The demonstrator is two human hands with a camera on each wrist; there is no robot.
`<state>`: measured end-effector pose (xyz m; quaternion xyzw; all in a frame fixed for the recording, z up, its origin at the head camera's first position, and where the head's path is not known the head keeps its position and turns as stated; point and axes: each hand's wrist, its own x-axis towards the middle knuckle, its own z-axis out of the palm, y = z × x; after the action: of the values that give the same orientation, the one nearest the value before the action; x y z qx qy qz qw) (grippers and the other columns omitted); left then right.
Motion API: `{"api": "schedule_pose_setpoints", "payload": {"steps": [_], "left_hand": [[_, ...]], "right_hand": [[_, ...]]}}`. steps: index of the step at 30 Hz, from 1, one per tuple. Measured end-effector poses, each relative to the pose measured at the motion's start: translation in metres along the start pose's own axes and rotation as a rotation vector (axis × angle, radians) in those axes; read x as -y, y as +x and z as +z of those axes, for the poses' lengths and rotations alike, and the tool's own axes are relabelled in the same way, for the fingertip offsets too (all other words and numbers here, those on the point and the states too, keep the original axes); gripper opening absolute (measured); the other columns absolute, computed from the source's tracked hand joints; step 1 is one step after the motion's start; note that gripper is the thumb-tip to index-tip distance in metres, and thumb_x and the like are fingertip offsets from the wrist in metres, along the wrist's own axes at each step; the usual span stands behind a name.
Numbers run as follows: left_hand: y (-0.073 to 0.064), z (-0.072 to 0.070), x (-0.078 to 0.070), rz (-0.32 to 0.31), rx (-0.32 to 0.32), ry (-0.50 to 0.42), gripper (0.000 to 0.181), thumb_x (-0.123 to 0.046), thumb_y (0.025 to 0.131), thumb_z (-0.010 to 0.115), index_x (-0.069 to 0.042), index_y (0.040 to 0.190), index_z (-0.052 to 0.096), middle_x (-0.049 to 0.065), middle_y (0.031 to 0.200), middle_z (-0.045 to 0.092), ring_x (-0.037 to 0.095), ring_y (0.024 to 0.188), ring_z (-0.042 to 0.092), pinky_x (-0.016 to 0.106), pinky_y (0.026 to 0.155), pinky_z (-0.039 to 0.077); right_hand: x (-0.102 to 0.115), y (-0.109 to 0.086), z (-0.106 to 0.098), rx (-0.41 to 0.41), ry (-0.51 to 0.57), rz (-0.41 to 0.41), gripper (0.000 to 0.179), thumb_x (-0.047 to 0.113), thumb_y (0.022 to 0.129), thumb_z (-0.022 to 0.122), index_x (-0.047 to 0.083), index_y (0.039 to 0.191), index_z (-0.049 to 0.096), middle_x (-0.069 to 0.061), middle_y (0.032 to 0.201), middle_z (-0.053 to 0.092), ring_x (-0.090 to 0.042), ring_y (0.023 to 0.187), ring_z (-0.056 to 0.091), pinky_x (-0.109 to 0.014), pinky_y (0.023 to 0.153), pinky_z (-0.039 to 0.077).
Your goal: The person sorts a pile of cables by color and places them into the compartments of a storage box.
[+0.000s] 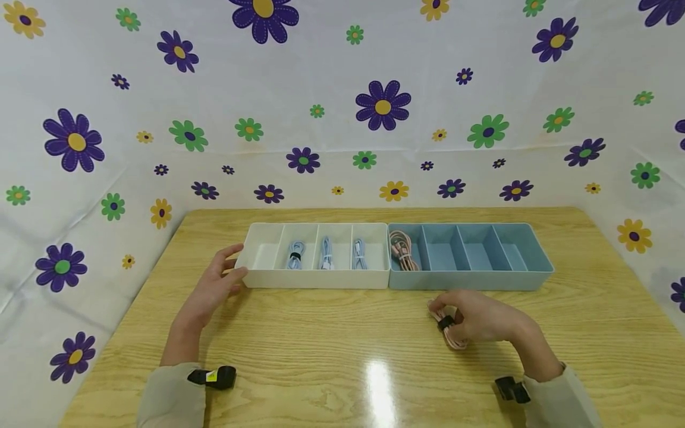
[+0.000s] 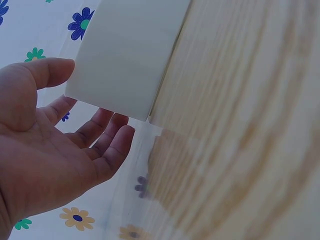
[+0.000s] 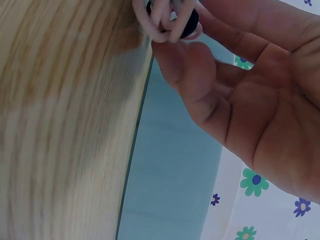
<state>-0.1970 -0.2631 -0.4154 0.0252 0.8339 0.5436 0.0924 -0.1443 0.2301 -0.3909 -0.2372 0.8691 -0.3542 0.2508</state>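
Observation:
My right hand (image 1: 484, 315) pinches a bundled pink cable (image 1: 452, 337) with a black strap round its middle, over the table in front of the blue organizer box (image 1: 471, 281). In the right wrist view, loops of that cable (image 3: 162, 30) show at the fingertips. My left hand (image 1: 210, 292) is at the left end of the white organizer box (image 1: 321, 279), thumb and fingers loosely spread around its corner. Blue cables lie in three compartments of the white box, one with a black strap (image 1: 295, 257). Another pink cable bundle (image 1: 405, 249) lies in the blue box's leftmost compartment.
Both boxes stand end to end near the back of the wooden table (image 1: 299, 356). A white cloth with printed flowers (image 1: 321, 71) hangs behind and at both sides. Small black devices (image 1: 214, 377) are strapped at both wrists.

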Motion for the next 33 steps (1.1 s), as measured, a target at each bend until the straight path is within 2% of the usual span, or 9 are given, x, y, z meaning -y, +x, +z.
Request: {"api": "schedule_pose_setpoints", "payload": {"steps": [5, 13, 17, 21, 24, 28, 33], "left_hand": [[0.0, 0.0, -0.001, -0.004, 0.004, -0.003, 0.064, -0.029, 0.106, 0.046, -0.015, 0.159, 0.013, 0.029, 0.152, 0.026, 0.045, 0.135, 0.035, 0.059, 0.104, 0.036], [0.0, 0.0, -0.002, -0.013, 0.004, -0.003, 0.064, -0.029, 0.107, 0.045, -0.015, 0.16, 0.013, 0.028, 0.153, 0.026, 0.045, 0.135, 0.034, 0.059, 0.104, 0.036], [-0.001, 0.001, -0.002, -0.015, 0.002, -0.003, 0.064, -0.029, 0.107, 0.045, -0.016, 0.16, 0.012, 0.028, 0.153, 0.026, 0.045, 0.136, 0.034, 0.059, 0.105, 0.035], [-0.001, 0.0, -0.003, -0.011, 0.004, -0.004, 0.064, -0.029, 0.107, 0.045, -0.015, 0.16, 0.012, 0.028, 0.152, 0.026, 0.045, 0.135, 0.034, 0.059, 0.105, 0.035], [-0.002, 0.0, -0.003, -0.006, 0.004, -0.003, 0.063, -0.029, 0.107, 0.045, -0.015, 0.159, 0.013, 0.029, 0.152, 0.026, 0.045, 0.135, 0.034, 0.059, 0.104, 0.036], [-0.002, 0.0, -0.003, -0.005, 0.003, -0.005, 0.064, -0.03, 0.107, 0.045, -0.015, 0.159, 0.013, 0.029, 0.152, 0.026, 0.045, 0.135, 0.035, 0.059, 0.104, 0.037], [-0.002, 0.0, -0.003, -0.005, 0.004, -0.006, 0.064, -0.03, 0.106, 0.046, -0.015, 0.16, 0.013, 0.029, 0.152, 0.026, 0.045, 0.135, 0.034, 0.059, 0.104, 0.036]], "right_hand": [[0.0, 0.001, 0.0, 0.0, -0.06, -0.002, 0.048, 0.003, 0.085, 0.073, -0.002, 0.131, 0.059, -0.01, 0.116, 0.062, -0.018, 0.081, 0.052, -0.028, 0.067, 0.047], [0.0, 0.002, 0.001, -0.003, -0.047, 0.018, 0.048, 0.015, 0.087, 0.075, 0.001, 0.131, 0.06, -0.006, 0.115, 0.063, -0.019, 0.095, 0.061, -0.035, 0.079, 0.053], [0.001, 0.004, 0.002, -0.012, -0.054, 0.013, 0.044, 0.019, 0.093, 0.069, 0.0, 0.131, 0.06, -0.008, 0.117, 0.064, -0.018, 0.097, 0.061, -0.035, 0.08, 0.052], [0.005, 0.004, 0.005, -0.022, -0.09, -0.02, 0.043, 0.025, 0.099, 0.062, -0.004, 0.13, 0.059, -0.012, 0.121, 0.064, -0.023, 0.105, 0.06, -0.041, 0.087, 0.052], [0.01, 0.004, 0.008, -0.028, -0.123, -0.007, 0.043, 0.023, 0.096, 0.066, -0.003, 0.13, 0.059, -0.01, 0.116, 0.064, -0.023, 0.103, 0.057, -0.043, 0.087, 0.051], [0.016, 0.004, 0.014, -0.042, -0.132, 0.085, 0.049, 0.017, 0.087, 0.076, 0.004, 0.13, 0.059, -0.006, 0.107, 0.057, -0.02, 0.093, 0.05, -0.039, 0.08, 0.047], [0.018, 0.005, 0.019, -0.059, -0.128, 0.122, 0.048, 0.003, 0.083, 0.073, 0.005, 0.129, 0.06, -0.008, 0.105, 0.053, -0.021, 0.09, 0.047, -0.037, 0.077, 0.046]]}}
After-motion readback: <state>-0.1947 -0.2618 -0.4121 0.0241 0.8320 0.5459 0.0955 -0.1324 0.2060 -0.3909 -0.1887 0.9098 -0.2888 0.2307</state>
